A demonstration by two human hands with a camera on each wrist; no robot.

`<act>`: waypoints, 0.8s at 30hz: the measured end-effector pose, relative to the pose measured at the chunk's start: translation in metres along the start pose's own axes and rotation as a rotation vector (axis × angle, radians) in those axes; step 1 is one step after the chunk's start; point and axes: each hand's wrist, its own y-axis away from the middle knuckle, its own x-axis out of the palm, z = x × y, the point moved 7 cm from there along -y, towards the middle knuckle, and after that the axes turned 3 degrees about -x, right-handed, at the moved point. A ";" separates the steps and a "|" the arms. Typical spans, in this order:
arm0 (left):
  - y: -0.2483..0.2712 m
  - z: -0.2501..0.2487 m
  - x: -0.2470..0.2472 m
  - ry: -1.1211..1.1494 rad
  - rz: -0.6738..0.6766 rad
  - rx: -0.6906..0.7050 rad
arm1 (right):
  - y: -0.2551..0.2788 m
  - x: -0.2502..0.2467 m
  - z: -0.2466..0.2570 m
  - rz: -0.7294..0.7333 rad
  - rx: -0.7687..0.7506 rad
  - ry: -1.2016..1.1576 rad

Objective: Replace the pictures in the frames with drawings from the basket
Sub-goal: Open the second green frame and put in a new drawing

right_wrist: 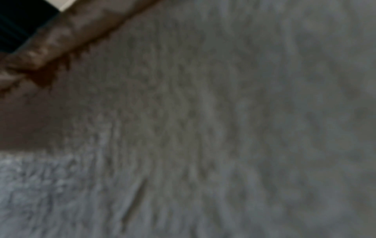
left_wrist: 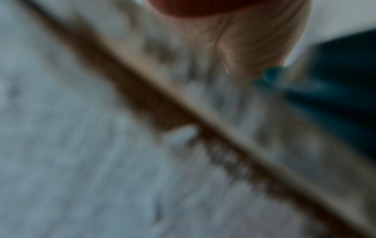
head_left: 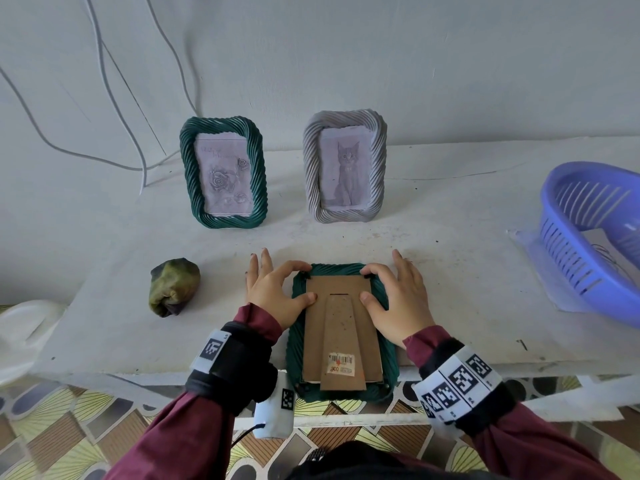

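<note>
Cardboard backing (head_left: 341, 327), stiff, light | my left hand (head_left: 277, 292) and right hand (head_left: 398, 299) pinch its top corner clips | green frame (head_left: 294, 355) beneath probably fragile.

**Obscured and unreadable areas**

Both wrist views are badly blurred; only a brown edge, pale rough surface and a dark green patch register. The face-down frame (head_left: 341, 327) hides its front, so its contents cannot be told. Its label (head_left: 341, 364) is too small to read. The left hand (head_left: 277, 292) and right hand (head_left: 398, 299) cover the frame's upper corners; whether the index tips touch the clips there is unclear. The basket (head_left: 588, 237) is cut off by the right edge, with a sheet (head_left: 602, 244) inside it only partly visible. A white object (head_left: 20, 334) is cropped at the left edge.
</note>
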 end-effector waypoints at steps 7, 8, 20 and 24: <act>0.003 0.001 -0.002 -0.012 -0.041 0.008 | 0.001 0.000 0.000 -0.001 -0.011 0.006; 0.003 0.001 -0.002 -0.017 -0.046 0.014 | 0.002 0.000 0.000 0.000 -0.013 0.006; 0.052 -0.014 0.016 -0.011 0.212 0.441 | 0.017 -0.022 -0.005 -0.072 -0.269 -0.102; 0.067 -0.005 0.026 -0.145 0.339 0.486 | 0.039 -0.023 -0.004 0.137 -0.369 -0.086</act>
